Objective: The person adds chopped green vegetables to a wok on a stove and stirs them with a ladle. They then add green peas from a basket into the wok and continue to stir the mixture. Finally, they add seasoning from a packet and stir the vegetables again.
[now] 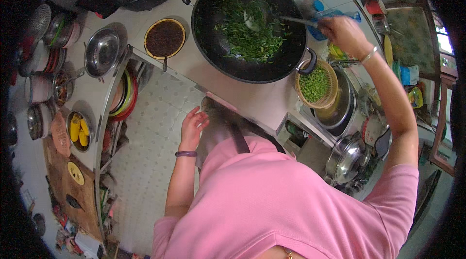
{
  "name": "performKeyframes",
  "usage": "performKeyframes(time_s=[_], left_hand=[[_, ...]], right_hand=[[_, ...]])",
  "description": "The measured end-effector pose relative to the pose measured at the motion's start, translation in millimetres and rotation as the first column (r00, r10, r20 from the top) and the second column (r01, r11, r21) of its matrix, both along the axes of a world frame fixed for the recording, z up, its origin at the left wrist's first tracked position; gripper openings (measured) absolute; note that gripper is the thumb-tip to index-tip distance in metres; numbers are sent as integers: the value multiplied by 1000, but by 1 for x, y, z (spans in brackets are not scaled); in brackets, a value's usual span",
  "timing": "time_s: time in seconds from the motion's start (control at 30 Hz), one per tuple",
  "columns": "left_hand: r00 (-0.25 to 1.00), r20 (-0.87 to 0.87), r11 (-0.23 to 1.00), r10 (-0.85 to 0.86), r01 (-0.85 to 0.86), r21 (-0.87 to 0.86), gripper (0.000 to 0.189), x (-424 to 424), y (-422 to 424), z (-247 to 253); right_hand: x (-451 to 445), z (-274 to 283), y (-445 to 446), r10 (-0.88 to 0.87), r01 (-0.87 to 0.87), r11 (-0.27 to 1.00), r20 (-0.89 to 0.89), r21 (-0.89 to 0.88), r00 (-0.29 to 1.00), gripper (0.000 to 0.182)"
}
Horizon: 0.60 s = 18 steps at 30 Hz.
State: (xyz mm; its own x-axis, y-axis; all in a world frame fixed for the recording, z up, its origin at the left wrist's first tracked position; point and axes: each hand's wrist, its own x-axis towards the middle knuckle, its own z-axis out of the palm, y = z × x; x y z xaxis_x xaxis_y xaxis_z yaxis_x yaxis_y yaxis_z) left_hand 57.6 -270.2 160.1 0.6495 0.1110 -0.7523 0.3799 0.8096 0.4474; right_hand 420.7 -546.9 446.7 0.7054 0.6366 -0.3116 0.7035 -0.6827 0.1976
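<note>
A large black wok (211,55) with two handles stands on the counter, holding chopped leafy greens (251,37). My right hand (340,35), beyond the wok's right rim, is closed on the handle of a metal spatula (296,19); its pale blade lies among the greens. My left hand (194,124) hangs in front of the counter, fingers loosely bent and apart, holding nothing. Left of the wok stands a yellow-rimmed bowl of dark brown food (165,38) with a spoon handle over its edge. A woven-look basket of chopped green pieces (313,82) sits by the wok's right handle.
A metal basin (336,104) lies beside the basket. An empty steel bowl (102,53) and a bowl of corn cobs (79,131) stand on the left counter, near stacked pots and a wooden board (60,186). A blue-capped bottle (317,6) is behind my right hand. Steel pots (346,160) stand lower right.
</note>
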Motion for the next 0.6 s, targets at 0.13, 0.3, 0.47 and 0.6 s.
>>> performKeyframes(time_s=[0.13, 0.3, 0.47, 0.6], left_hand=[[999, 2, 999, 32, -32, -2, 38, -5, 2, 1], [997, -33, 997, 76, -75, 13, 39, -10, 3, 10], [998, -25, 998, 65, -65, -3, 37, -20, 8, -2], [998, -19, 998, 64, -63, 20, 37, -20, 5, -4]], right_hand=[[17, 8, 51, 361, -363, 929, 401, -73, 842, 35], [11, 23, 100, 557, -664, 748, 537, 7, 634, 19], [3, -3, 89, 531, -619, 783, 465, 50, 708, 36], [-1, 4, 79, 503, -591, 806, 488, 32, 713, 46]])
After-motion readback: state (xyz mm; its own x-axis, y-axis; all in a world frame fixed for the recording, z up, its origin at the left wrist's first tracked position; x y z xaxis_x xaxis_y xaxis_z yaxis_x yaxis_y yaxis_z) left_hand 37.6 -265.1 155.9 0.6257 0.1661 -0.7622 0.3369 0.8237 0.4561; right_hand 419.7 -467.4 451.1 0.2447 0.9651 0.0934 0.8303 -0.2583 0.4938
